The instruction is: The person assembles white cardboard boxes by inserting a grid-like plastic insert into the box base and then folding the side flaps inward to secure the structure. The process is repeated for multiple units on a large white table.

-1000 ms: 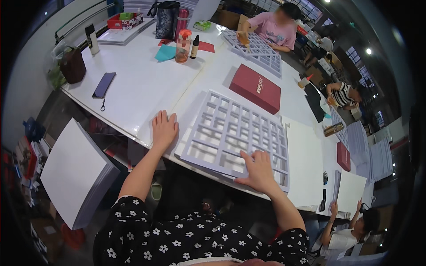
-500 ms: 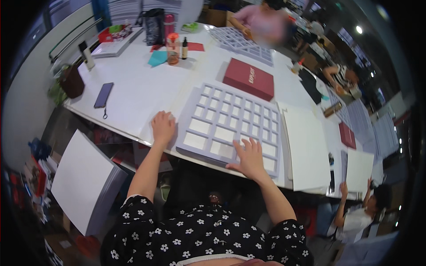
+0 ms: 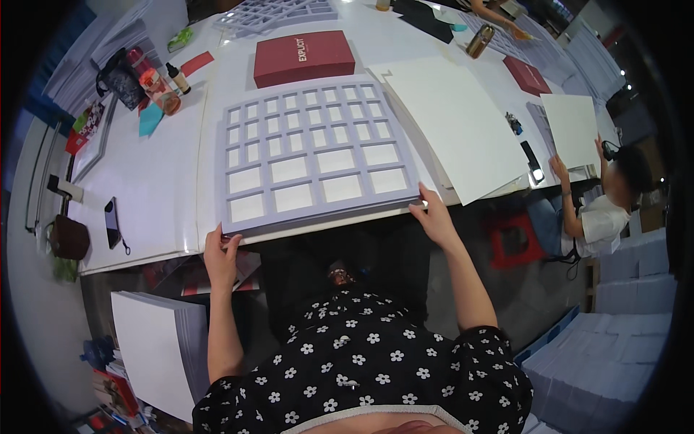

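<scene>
Shifted since the earlier frame: my L hand [image 3: 220,259], from the white table [image 3: 163,199] to the near-L corner of the lilac grid tray [image 3: 318,211], & my R hand [image 3: 438,218], from atop the tray to its near-R corner. Tray lies on the tabletop directly before me, near side approx. parallel w/ table edge. L: thumb & fingers slightly parted; R: thumb & index spread at the corner; can't tell if either pinches it. Red box [image 3: 303,59] just beyond tray; white sheets [image 3: 455,130] to its R; phone [image 3: 112,222] well apart, L.
</scene>
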`<state>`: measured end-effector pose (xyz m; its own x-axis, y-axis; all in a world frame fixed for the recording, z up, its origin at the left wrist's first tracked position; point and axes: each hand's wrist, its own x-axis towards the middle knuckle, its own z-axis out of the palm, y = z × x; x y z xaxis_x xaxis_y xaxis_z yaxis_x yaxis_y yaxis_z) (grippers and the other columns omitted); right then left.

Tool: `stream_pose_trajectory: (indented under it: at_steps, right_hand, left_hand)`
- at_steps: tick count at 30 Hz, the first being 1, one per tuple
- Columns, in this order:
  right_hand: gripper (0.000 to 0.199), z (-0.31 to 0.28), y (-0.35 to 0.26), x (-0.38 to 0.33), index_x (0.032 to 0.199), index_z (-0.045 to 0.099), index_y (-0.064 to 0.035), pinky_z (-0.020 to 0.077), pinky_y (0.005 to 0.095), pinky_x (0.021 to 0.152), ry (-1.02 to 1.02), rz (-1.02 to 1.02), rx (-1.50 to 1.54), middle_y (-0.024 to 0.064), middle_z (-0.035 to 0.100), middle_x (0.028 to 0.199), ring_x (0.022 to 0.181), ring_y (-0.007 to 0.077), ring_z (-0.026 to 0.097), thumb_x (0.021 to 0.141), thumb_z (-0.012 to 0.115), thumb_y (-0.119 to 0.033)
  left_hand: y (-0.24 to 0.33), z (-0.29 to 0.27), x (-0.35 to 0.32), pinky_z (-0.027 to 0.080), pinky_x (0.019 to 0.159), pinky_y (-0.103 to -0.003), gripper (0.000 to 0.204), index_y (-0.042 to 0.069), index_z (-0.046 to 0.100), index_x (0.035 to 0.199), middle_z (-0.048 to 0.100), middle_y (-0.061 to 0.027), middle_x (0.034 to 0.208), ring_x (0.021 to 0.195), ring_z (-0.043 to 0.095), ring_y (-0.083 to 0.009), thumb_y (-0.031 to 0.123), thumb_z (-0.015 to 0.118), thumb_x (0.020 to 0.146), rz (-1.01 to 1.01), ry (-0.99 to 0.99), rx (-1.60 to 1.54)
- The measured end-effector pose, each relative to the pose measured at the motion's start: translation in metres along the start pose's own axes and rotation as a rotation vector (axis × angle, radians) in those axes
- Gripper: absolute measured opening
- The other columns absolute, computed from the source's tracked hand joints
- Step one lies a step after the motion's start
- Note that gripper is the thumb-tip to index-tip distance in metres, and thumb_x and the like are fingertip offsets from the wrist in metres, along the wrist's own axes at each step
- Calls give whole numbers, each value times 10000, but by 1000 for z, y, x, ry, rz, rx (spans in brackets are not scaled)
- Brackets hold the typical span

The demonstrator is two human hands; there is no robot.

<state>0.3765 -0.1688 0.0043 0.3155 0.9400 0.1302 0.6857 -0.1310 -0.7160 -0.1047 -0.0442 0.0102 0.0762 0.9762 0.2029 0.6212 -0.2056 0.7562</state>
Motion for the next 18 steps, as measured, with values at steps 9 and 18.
stream_pose_trajectory:
  at_steps: [9,18]
  right_hand:
    - [589,2,-23,-4,1366,523,32,469,415,999,7,1,69,236,621,1247,1178,385,594,845,735,-143]
    - [576,5,-14,-8,1339,529,69,447,434,1019,35,-14,10,248,613,1254,1184,400,575,852,719,-173]
  left_hand:
    - [-3,-1,6,507,729,-324,372,-48,660,1166,673,-137,890,773,631,-207,149,753,865,33,56,203]
    - [-6,-4,13,510,679,-324,285,-39,677,1047,676,-130,808,717,637,-194,132,772,840,-81,12,165]
